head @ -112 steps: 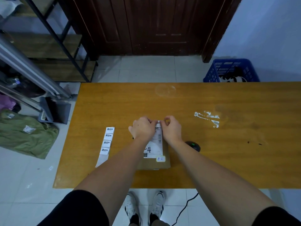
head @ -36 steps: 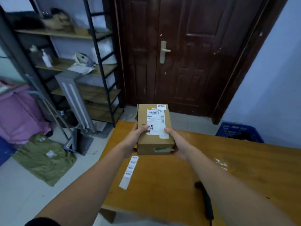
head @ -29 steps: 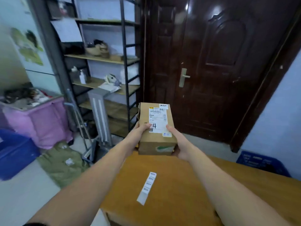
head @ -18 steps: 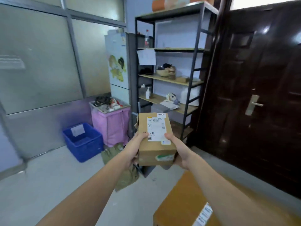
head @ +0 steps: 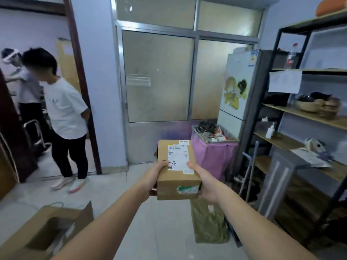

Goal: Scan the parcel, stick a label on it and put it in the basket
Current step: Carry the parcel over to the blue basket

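Note:
The parcel (head: 176,177) is a brown cardboard box with a white shipping label marked "4" and a small white sticker at its far top edge. I hold it in the air in front of me. My left hand (head: 156,177) grips its left side, thumb on top. My right hand (head: 203,182) grips its right side, thumb on the label. A pink fabric basket (head: 214,156) full of items stands on the floor just beyond the parcel, to the right.
Two people (head: 63,113) stand at a doorway on the left. An open cardboard box (head: 47,228) lies on the floor at lower left. A fridge (head: 238,92) and a metal shelf rack (head: 308,117) fill the right side. A green bag (head: 208,222) lies below the parcel.
The parcel went from lying on the table, under my hands, to being held up in both hands. My view has swung left, away from the table and dark door toward the frosted partition and the doorway.

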Demonstrator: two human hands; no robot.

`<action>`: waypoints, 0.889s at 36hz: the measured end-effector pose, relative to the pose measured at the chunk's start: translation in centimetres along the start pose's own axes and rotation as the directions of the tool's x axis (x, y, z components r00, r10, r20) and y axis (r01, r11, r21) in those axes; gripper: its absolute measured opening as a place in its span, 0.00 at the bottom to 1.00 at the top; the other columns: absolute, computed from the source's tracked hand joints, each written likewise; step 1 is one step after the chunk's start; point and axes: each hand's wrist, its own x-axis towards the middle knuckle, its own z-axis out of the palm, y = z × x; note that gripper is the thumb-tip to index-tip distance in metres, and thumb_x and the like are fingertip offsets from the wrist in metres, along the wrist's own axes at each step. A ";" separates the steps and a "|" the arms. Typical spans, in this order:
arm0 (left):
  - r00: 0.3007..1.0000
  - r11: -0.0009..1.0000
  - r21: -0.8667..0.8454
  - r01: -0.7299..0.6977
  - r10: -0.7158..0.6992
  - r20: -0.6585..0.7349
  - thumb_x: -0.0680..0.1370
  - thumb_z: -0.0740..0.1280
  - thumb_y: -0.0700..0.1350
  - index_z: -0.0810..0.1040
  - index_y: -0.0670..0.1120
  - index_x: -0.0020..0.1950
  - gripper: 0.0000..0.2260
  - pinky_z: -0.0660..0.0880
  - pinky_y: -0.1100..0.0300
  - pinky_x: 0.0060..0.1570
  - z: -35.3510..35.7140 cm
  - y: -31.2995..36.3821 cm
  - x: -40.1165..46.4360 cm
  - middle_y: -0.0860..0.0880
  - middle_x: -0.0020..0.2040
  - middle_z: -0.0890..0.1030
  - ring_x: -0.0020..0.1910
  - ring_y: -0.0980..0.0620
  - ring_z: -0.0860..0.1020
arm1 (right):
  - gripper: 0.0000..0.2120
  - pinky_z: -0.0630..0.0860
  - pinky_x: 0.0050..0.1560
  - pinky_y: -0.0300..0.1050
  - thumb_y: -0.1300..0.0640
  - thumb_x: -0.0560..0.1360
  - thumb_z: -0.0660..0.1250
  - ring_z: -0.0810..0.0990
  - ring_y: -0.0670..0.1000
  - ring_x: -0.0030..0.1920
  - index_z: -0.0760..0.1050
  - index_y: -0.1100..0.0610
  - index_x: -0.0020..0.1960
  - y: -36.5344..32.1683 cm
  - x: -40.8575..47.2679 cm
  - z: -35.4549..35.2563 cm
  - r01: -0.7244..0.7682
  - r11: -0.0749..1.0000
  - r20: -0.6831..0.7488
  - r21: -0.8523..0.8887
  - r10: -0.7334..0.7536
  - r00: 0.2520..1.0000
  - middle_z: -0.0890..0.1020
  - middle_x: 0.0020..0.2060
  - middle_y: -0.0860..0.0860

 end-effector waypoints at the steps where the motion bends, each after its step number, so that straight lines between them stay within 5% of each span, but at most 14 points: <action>1: 1.000 1.000 -0.006 -0.003 0.003 -0.015 0.66 0.70 0.69 0.83 0.56 0.57 0.26 0.82 0.53 0.41 -0.4 0.3 0.9 0.48 0.44 0.89 0.44 0.46 0.88 | 0.28 0.77 0.68 0.59 0.36 0.73 0.72 0.85 0.60 0.61 0.80 0.52 0.66 -0.5 1.3 0.2 0.002 1.000 0.006 -0.010 -0.002 1.000 0.88 0.57 0.56; 18: 0.982 0.997 -0.046 0.055 -0.063 -0.176 0.68 0.67 0.70 0.80 0.59 0.58 0.24 0.82 0.56 0.34 -8.8 3.3 16.5 0.53 0.42 0.89 0.40 0.50 0.88 | 0.38 0.79 0.66 0.62 0.32 0.64 0.78 0.85 0.61 0.60 0.77 0.50 0.67 -6.0 23.0 5.0 -0.076 0.995 0.145 -0.070 0.086 0.986 0.88 0.58 0.58; 28: 0.988 0.996 -0.043 0.080 -0.085 -0.131 0.68 0.67 0.69 0.81 0.58 0.58 0.24 0.83 0.53 0.41 -15.2 5.8 28.2 0.51 0.44 0.89 0.46 0.47 0.87 | 0.45 0.79 0.66 0.61 0.29 0.55 0.80 0.86 0.60 0.60 0.77 0.48 0.68 -9.7 34.5 9.0 -0.071 0.994 0.120 -0.086 0.081 0.989 0.88 0.57 0.56; 32: 0.992 0.996 -0.028 0.084 -0.087 -0.094 0.71 0.66 0.68 0.81 0.57 0.59 0.22 0.83 0.53 0.41 -16.6 6.9 33.1 0.52 0.44 0.89 0.47 0.47 0.87 | 0.40 0.81 0.62 0.58 0.31 0.62 0.79 0.86 0.60 0.59 0.77 0.48 0.69 -11.2 38.9 9.3 -0.079 0.994 0.089 -0.078 0.086 0.992 0.88 0.57 0.56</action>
